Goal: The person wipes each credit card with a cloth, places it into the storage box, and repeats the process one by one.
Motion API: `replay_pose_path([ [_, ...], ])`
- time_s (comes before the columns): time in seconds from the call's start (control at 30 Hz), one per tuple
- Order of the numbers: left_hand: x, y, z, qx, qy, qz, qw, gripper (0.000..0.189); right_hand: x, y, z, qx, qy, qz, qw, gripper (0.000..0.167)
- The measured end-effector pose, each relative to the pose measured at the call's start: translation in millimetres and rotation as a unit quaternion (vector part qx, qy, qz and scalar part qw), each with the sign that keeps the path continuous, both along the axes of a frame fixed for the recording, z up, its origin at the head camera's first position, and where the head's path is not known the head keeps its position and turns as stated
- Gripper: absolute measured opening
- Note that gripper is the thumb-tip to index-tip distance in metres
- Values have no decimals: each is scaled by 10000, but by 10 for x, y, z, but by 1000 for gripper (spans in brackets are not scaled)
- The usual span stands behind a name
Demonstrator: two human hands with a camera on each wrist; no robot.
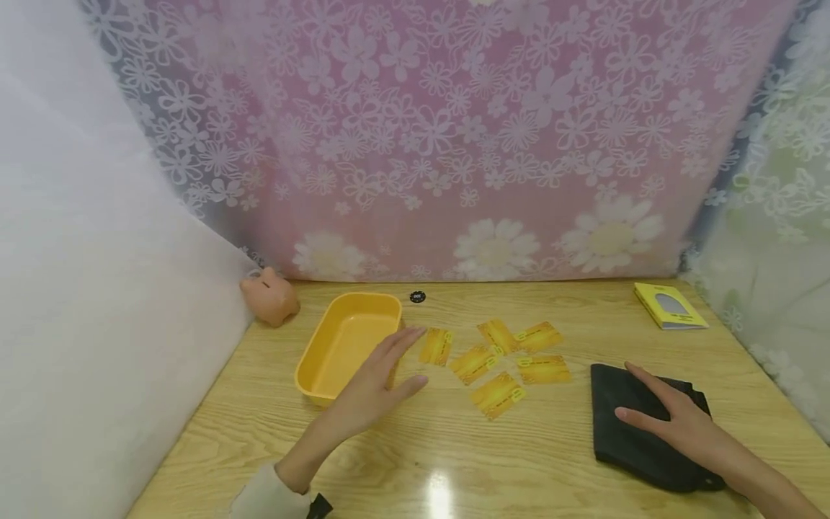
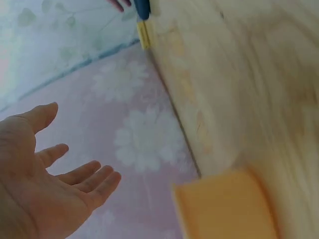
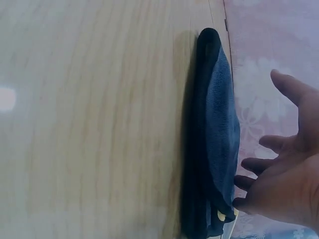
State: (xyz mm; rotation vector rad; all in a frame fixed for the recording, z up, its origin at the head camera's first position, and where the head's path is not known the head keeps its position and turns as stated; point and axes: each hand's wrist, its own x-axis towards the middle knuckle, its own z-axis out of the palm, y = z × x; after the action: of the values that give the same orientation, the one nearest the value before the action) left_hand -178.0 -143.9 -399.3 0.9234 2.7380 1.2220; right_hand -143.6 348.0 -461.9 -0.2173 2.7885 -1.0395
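Observation:
My left hand (image 1: 372, 389) hovers beside the right wall of an orange-yellow plastic tray (image 1: 313, 346), its fingers extended and nothing in them. Several gold-yellow cards (image 1: 496, 395) lie spread on the table to its right, the nearest card (image 1: 436, 347) just past the fingertips. At the right, my right hand (image 1: 681, 425) is over a flat black pouch (image 1: 616, 440), thumb and fingers spread. In the right wrist view the pouch (image 3: 219, 124) lies on the table, with the relaxed fingers (image 3: 259, 166) apart from one another at its far side.
A pink piggy bank (image 1: 269, 296) stands at the back left, against the white side wall. Behind the tray lies a small black chip (image 1: 418, 296). A yellow box-like item (image 1: 669, 305) sits at the back right. A flowered curtain (image 1: 454, 144) bounds the wooden table's rear edge.

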Motion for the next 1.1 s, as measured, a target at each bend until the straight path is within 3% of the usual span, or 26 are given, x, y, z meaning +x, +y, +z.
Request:
replay_pose_path([
  [0.2, -119, 336, -261, -10, -1122, -284, 9933, 76, -12, 1, -96, 435, 506, -26, 9978, 92],
  [0.33, -217, 484, -397, 251, -1791, -186, 9833, 72, -57, 48, -126, 434, 393, -81, 9982, 95],
  [0.5, -294, 663, -513, 577, -2355, -74, 9701, 66, -103, 87, -205, 469, 315, -122, 9983, 100],
  [0.57, -318, 740, -545, 623, -2390, -87, 9690, 64, -101, 88, -239, 490, 420, -124, 9978, 99],
  [0.73, -341, 920, -610, 431, -2176, 4, 9751, 60, -76, 73, -235, 455, 709, 110, 9964, 96],
  [0.93, -299, 1094, -722, 237, -1882, 359, 9812, 59, -68, 54, -193, 400, 790, 374, 9954, 98],
  [1.1, -270, 1203, -795, 15, -1658, 626, 9842, 58, -59, 57, -175, 579, 740, 299, 9951, 96],
])
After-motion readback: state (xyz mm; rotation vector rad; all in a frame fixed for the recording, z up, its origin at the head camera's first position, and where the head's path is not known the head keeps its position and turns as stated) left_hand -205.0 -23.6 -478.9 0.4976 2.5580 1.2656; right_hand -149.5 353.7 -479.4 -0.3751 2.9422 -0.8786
